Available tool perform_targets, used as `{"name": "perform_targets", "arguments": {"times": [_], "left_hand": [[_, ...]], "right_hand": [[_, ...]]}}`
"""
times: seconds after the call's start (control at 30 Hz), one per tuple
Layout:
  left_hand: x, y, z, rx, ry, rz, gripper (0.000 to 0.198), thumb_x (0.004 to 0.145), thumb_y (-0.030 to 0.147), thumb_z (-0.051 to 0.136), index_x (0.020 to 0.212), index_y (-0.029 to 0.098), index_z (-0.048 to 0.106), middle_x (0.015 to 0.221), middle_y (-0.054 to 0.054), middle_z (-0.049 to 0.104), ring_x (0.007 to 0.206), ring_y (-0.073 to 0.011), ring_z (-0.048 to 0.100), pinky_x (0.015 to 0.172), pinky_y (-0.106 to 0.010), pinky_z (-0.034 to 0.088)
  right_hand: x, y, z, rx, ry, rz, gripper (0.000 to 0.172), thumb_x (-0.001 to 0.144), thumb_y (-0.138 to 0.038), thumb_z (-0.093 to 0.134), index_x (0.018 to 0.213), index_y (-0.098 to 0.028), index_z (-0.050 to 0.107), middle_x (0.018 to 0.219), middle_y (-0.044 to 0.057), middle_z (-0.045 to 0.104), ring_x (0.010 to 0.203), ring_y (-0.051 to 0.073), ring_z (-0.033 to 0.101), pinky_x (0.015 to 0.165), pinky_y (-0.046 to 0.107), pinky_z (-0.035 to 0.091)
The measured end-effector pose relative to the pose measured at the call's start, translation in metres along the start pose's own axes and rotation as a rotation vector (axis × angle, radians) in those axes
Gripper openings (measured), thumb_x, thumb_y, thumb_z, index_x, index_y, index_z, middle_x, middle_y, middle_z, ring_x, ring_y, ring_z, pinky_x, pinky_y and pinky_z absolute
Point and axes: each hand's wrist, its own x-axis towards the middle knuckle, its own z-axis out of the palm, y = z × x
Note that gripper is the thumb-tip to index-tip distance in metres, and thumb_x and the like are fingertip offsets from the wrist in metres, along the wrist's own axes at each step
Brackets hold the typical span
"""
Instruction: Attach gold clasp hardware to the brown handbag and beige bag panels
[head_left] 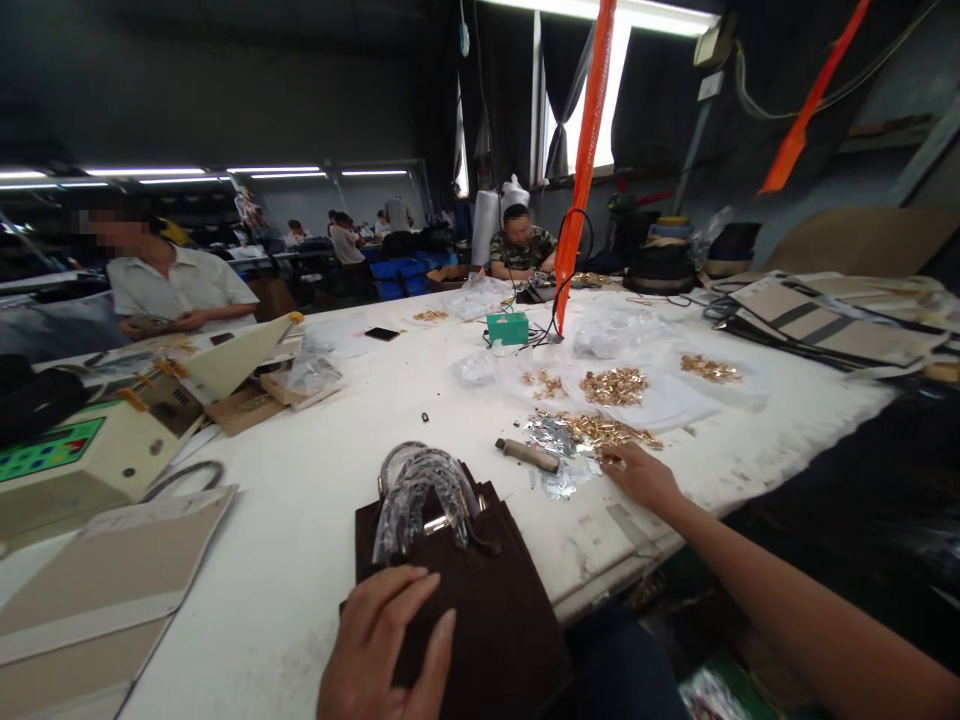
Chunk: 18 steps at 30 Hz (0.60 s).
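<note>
Workshop tabletop [277,510], white: dark brown handbag [480,610] at six o'clock, left hand [382,635] against it, thumb spread from fingers. Toward two o'clock, right hand [641,477] is at gold-coloured metal fittings [604,430]; whether it pinches any cannot be determined.

The one view looks out from the person's head, above the table's [262,520] near edge, facing forward and tilted down. It sees the tabletop obliquely, at close range and wide. The dark brown bag [487,610] at the near edge lies closest to the camera; the heaps of gold metal pieces [613,386] toward the right edge sit farther off. Past the far edge, it reaches deep into the room, up to a bright window [611,110].
</note>
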Motion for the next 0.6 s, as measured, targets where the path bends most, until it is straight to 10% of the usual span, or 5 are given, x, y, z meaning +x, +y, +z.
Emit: {"name": "perform_targets", "arguments": {"times": [0.3, 0.6], "left_hand": [[0.036, -0.013, 0.038, 0.070, -0.396, 0.057, 0.035, 0.090, 0.019, 0.066, 0.125, 0.020, 0.064, 0.131, -0.012, 0.064, 0.124, -0.0293, 0.057, 0.109, -0.049, 0.048], [0.066, -0.013, 0.048, 0.246, -0.684, 0.253, 0.010, 0.094, 0.027, 0.067, 0.101, 0.023, 0.072, 0.128, -0.008, 0.068, 0.134, -0.0302, 0.048, 0.111, -0.049, 0.034]], "right_hand": [[-0.018, -0.007, -0.019, 0.036, 0.012, 0.009, 0.030, 0.098, -0.042, 0.044, 0.100, -0.024, 0.069, 0.104, 0.009, 0.076, 0.091, 0.026, 0.071, 0.080, 0.036, 0.051], [-0.123, -0.168, -0.021, 0.846, -0.434, -0.040, 0.036, 0.096, -0.056, 0.054, 0.098, -0.022, 0.066, 0.077, 0.004, 0.074, 0.067, 0.023, 0.072, 0.062, 0.033, 0.055]]}}
